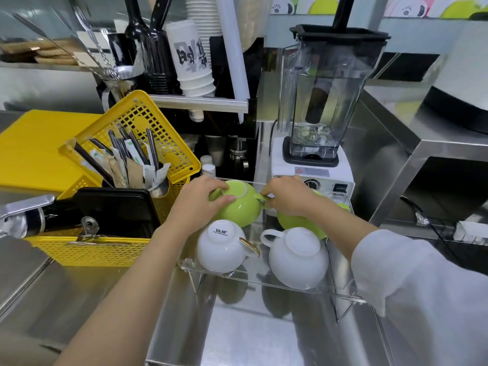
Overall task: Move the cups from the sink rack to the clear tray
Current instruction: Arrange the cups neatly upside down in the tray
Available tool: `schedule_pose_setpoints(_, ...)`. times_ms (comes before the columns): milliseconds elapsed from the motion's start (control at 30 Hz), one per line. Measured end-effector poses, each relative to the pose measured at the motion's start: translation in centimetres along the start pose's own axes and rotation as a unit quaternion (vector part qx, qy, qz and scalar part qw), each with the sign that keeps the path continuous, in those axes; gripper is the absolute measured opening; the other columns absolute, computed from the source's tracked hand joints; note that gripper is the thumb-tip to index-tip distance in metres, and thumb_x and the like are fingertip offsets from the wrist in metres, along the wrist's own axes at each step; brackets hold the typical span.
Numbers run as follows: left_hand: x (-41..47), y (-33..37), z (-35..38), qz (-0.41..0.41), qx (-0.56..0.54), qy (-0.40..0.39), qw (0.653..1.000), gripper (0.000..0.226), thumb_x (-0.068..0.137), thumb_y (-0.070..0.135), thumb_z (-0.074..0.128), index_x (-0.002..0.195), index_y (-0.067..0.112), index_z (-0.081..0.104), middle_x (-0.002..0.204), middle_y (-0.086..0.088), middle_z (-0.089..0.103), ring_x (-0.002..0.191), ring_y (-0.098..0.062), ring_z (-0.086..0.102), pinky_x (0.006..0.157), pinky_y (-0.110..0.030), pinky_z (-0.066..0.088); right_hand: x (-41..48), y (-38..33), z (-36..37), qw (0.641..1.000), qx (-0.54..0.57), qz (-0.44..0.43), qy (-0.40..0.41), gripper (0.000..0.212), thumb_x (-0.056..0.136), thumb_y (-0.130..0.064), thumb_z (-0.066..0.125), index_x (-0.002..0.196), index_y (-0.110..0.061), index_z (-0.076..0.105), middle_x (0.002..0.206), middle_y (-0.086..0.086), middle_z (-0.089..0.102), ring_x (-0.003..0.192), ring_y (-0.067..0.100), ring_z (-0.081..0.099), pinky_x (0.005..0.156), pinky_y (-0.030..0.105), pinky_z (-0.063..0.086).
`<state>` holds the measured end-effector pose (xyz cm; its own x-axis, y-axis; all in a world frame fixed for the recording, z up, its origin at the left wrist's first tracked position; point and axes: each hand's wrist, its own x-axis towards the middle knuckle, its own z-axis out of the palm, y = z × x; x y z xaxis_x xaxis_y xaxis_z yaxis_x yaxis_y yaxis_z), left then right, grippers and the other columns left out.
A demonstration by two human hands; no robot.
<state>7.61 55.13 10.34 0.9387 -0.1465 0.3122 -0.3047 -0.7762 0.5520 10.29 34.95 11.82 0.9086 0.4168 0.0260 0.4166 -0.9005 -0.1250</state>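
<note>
Off to my left sits the yellow basket (pixel 105 244) with its straws and black tray, well clear of what I'm doing. My left hand (pixel 200 199) lies over the upturned base of the back-left green cup (pixel 239 204), fingers curled down around its side, thumb across the foot ring, holding it. In front of it the white cup with the gold handle (pixel 220 247) stands mouth-down on the clear tray (pixel 264 282), just beside my wrist. To the right, a second white cup (pixel 298 257) rests inverted too, and behind it another green cup (pixel 295 221) is mostly hidden under my right hand (pixel 289 195), whose fingertips pinch the first green cup's handle. I judge I'm seating this cup in the back row. To do it well I'd lower it level, keep it off the white cup's rim, turn the handle away from its neighbour, then let go only when it sits flat.
</note>
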Motion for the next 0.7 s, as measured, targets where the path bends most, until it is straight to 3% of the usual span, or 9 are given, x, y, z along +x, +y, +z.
schedule_pose_setpoints(200, -0.4, 1.0, -0.1, 0.012, 0.025, 0.007, 1.0, 0.036, 0.085, 0.034, 0.061, 0.115, 0.015, 0.059, 0.115, -0.006, 0.058, 0.111, -0.024, 0.049, 0.099, -0.046, 0.036, -1.4, 0.6, -0.2, 0.995, 0.086, 0.009, 0.054, 0.033, 0.086, -0.029, 0.057, 0.111, -0.008, 0.058, 0.117, 0.014, 0.061, 0.109, 0.033, 0.052, 0.091, 0.039, 0.035)
schedule_pose_setpoints(300, -0.9, 2.9, -0.5, 0.058, -0.007, 0.0, 0.998, 0.035, 0.084, 0.034, 0.062, 0.115, 0.018, 0.059, 0.114, -0.001, 0.059, 0.11, -0.019, 0.05, 0.099, -0.041, 0.037, -3.6, 1.1, -1.4, 0.981, 0.167, 0.006, 0.095, 0.026, 0.086, -0.026, 0.058, 0.105, -0.009, 0.063, 0.107, 0.013, 0.065, 0.099, 0.031, 0.057, 0.091, 0.04, 0.042)
schedule_pose_setpoints(433, -1.4, 6.7, -0.2, 0.125, -0.014, -0.185, 0.975, 0.057, 0.076, 0.045, 0.068, 0.127, 0.027, 0.05, 0.126, 0.004, 0.055, 0.115, -0.012, 0.046, 0.096, -0.024, 0.033, -6.8, 1.9, -2.3, 0.964, 0.242, 0.022, 0.106, 0.017, 0.086, -0.024, 0.06, 0.096, -0.012, 0.066, 0.092, 0.004, 0.068, 0.084, 0.019, 0.059, 0.076, 0.031, 0.047)
schedule_pose_setpoints(500, -1.6, 8.3, 0.8, 0.147, 0.035, -0.266, 0.952, 0.071, 0.072, 0.051, 0.069, 0.133, 0.029, 0.041, 0.134, 0.003, 0.05, 0.121, -0.015, 0.041, 0.096, -0.026, 0.029, -8.5, 2.3, -2.3, 0.957, 0.265, 0.034, 0.111, 0.013, 0.085, -0.022, 0.06, 0.095, -0.016, 0.067, 0.089, -0.004, 0.067, 0.081, 0.012, 0.059, 0.072, 0.022, 0.045)
schedule_pose_setpoints(567, -1.9, 9.3, 1.9, 0.16, 0.072, -0.29, 0.941, 0.076, 0.069, 0.055, 0.069, 0.134, 0.029, 0.039, 0.131, 0.002, 0.051, 0.12, -0.019, 0.042, 0.096, -0.031, 0.031, -10.0, 2.6, -2.0, 0.952, 0.282, 0.04, 0.115, 0.012, 0.085, -0.02, 0.061, 0.095, -0.017, 0.068, 0.086, -0.007, 0.065, 0.078, 0.007, 0.058, 0.069, 0.012, 0.042)
schedule_pose_setpoints(700, -2.2, 10.3, 3.2, 0.163, 0.058, -0.343, 0.923, 0.067, 0.064, 0.052, 0.074, 0.121, 0.03, 0.048, 0.12, 0.002, 0.056, 0.111, -0.019, 0.047, 0.097, -0.04, 0.039, -12.5, 3.0, -1.2, 0.941, 0.332, 0.044, 0.045, 0.019, 0.082, -0.025, 0.065, 0.101, -0.021, 0.065, 0.099, -0.004, 0.069, 0.086, 0.005, 0.06, 0.074, 0.014, 0.045)
